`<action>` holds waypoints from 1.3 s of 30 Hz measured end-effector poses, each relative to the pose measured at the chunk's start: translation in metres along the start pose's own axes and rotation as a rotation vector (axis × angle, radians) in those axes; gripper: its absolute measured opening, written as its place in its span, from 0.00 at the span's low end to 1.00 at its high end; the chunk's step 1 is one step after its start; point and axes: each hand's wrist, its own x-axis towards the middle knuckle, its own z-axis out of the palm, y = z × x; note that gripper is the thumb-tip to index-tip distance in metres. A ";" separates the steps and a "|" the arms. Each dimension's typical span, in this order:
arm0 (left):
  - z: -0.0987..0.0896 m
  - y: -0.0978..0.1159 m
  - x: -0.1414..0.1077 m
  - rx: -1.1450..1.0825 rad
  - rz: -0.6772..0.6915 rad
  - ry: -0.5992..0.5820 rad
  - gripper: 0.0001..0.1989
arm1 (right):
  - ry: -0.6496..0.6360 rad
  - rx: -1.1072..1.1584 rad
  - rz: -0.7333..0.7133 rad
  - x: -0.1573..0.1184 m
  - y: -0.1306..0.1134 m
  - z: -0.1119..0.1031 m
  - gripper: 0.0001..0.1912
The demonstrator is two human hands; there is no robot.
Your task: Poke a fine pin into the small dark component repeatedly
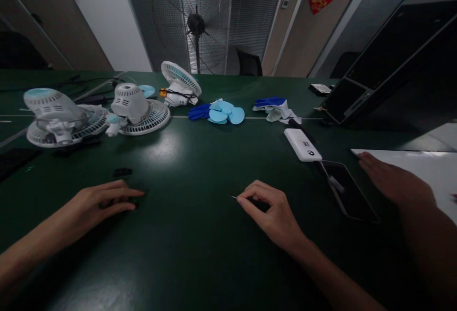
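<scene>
My right hand (269, 208) rests over the dark green table (185, 254), thumb and forefinger pinched on a thin, light, needle-like piece (233, 197) whose kind is too small to make out. On the left, my left hand (110, 197) hovers low or rests at the table with forefinger and thumb stretched out and apart. Something small and dark may be by its thumb tip, but it blends into the table. Just beyond that hand lies a small black part (122, 172).
White fan heads (139, 111) stand along the back left. Behind lie light-blue fan blades (226, 112) and blue-white gloves (274, 106). A white power bank (303, 144) is cabled to a phone (352, 192). Another person's hand (396, 180) rests by a white board (421, 159) at right.
</scene>
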 end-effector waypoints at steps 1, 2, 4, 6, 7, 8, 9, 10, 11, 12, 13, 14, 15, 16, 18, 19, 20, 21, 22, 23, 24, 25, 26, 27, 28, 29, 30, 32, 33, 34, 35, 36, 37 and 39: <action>0.002 -0.001 0.000 -0.013 0.035 -0.035 0.19 | -0.001 0.001 0.000 0.000 0.000 0.000 0.06; 0.005 -0.001 0.001 -0.020 0.063 -0.057 0.19 | -0.004 0.002 0.001 0.000 0.000 0.000 0.05; 0.008 0.000 0.002 -0.014 0.076 -0.038 0.20 | -0.006 0.005 0.003 0.000 0.000 0.000 0.05; 0.010 0.003 0.003 -0.002 0.051 -0.021 0.21 | -0.003 0.005 0.002 0.000 0.000 -0.001 0.05; 0.011 0.004 0.004 0.001 0.027 -0.021 0.22 | -0.005 0.004 0.003 0.000 0.000 -0.001 0.05; 0.011 0.006 0.004 0.004 -0.007 -0.022 0.24 | -0.008 0.004 0.006 0.000 -0.001 -0.001 0.06; 0.011 0.007 0.004 0.009 -0.046 -0.020 0.27 | -0.011 0.004 0.008 0.000 -0.001 -0.001 0.06; 0.011 0.007 0.004 0.016 -0.081 -0.012 0.31 | -0.015 0.004 0.012 0.001 -0.001 -0.002 0.06; 0.012 0.007 0.005 0.020 -0.105 0.003 0.33 | -0.018 0.004 0.016 0.001 -0.002 -0.002 0.06; 0.012 0.006 0.005 0.023 -0.111 0.023 0.33 | -0.018 0.004 0.020 0.001 -0.002 -0.002 0.06; 0.012 0.004 0.005 0.024 -0.099 0.046 0.31 | -0.019 0.005 0.023 0.001 -0.002 -0.002 0.06; 0.012 0.002 0.005 0.024 -0.075 0.067 0.29 | -0.020 0.004 0.025 0.000 -0.002 -0.002 0.06; 0.012 0.001 0.004 0.025 -0.053 0.083 0.28 | -0.021 0.003 0.027 0.000 -0.002 -0.002 0.06; 0.012 -0.001 0.004 0.028 -0.038 0.097 0.27 | -0.020 0.001 0.026 0.000 -0.002 -0.002 0.06; 0.012 -0.001 0.004 0.049 -0.043 0.109 0.27 | -0.019 -0.002 0.023 0.000 -0.001 -0.002 0.06; 0.012 -0.001 0.004 0.064 -0.060 0.110 0.27 | -0.020 -0.002 0.021 -0.001 -0.001 -0.002 0.06; 0.013 0.001 0.004 0.082 -0.081 0.113 0.28 | -0.019 -0.002 0.020 -0.001 -0.001 -0.002 0.06; 0.014 0.002 0.005 0.105 -0.104 0.123 0.29 | -0.018 -0.003 0.017 -0.001 -0.001 -0.001 0.06; 0.015 0.004 0.005 0.132 -0.128 0.144 0.31 | -0.015 -0.006 0.014 0.000 -0.001 -0.001 0.06; 0.016 0.005 0.005 0.154 -0.142 0.168 0.32 | -0.012 -0.010 0.012 0.000 -0.001 -0.001 0.05; 0.016 0.006 0.005 0.169 -0.143 0.191 0.32 | -0.009 -0.015 0.010 0.000 -0.002 -0.001 0.05; 0.017 0.006 0.005 0.176 -0.134 0.205 0.31 | -0.006 -0.017 0.010 0.000 -0.002 -0.001 0.05; 0.017 0.005 0.005 0.179 -0.121 0.211 0.31 | -0.007 -0.017 0.014 0.000 -0.002 -0.002 0.05; 0.017 0.004 0.005 0.178 -0.107 0.210 0.30 | -0.011 -0.014 0.019 0.000 -0.002 -0.002 0.06; 0.017 0.002 0.005 0.177 -0.099 0.205 0.30 | -0.013 -0.010 0.022 0.000 -0.002 -0.002 0.06; 0.016 0.001 0.005 0.180 -0.099 0.201 0.29 | -0.014 -0.008 0.024 0.000 -0.002 -0.002 0.06; 0.016 -0.001 0.005 0.184 -0.106 0.201 0.29 | -0.014 -0.006 0.023 0.000 -0.002 -0.002 0.06; 0.014 -0.004 0.005 0.179 -0.123 0.189 0.29 | -0.016 -0.005 0.016 0.000 -0.001 -0.002 0.06; 0.012 -0.005 0.004 0.176 -0.129 0.185 0.29 | -0.016 -0.006 0.012 -0.001 -0.001 -0.002 0.05; 0.010 -0.006 0.003 0.178 -0.131 0.187 0.29 | -0.018 -0.008 0.011 -0.001 -0.001 -0.002 0.06; 0.008 -0.006 0.002 0.189 -0.130 0.198 0.30 | -0.018 -0.011 0.011 -0.001 -0.001 -0.002 0.06; 0.005 -0.007 0.000 0.207 -0.130 0.217 0.30 | -0.017 -0.013 0.012 -0.001 -0.001 -0.002 0.06; 0.002 -0.008 -0.002 0.230 -0.132 0.241 0.30 | -0.017 -0.013 0.013 -0.001 -0.001 -0.001 0.06; -0.004 -0.011 -0.006 0.280 -0.154 0.307 0.29 | -0.017 -0.005 0.011 0.000 -0.002 -0.001 0.06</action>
